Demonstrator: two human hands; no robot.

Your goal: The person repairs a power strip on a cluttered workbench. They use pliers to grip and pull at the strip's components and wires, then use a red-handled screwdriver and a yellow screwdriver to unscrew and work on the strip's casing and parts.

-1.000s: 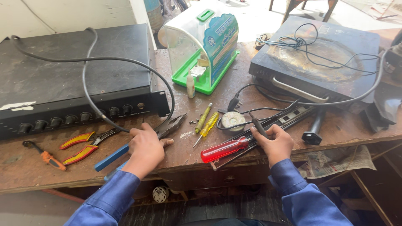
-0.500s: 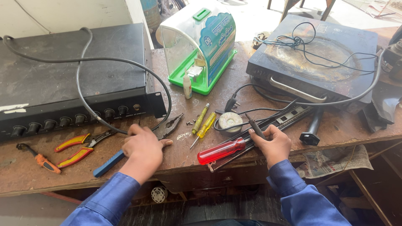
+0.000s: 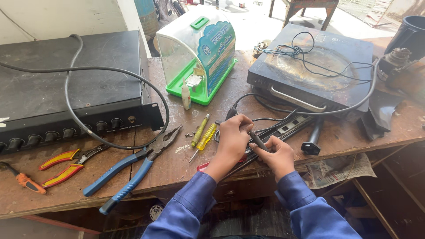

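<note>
while both close round it, dark probe (image 3: 256, 140) between left hand (image 3: 233, 137) and right hand (image 3: 278, 155), fingers gripping.

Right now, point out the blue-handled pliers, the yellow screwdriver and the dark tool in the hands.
blue-handled pliers (image 3: 133, 172): head view, on a handle.
yellow screwdriver (image 3: 206, 137): head view, on its handle.
dark tool (image 3: 256, 140): head view, on its shaft.
</note>
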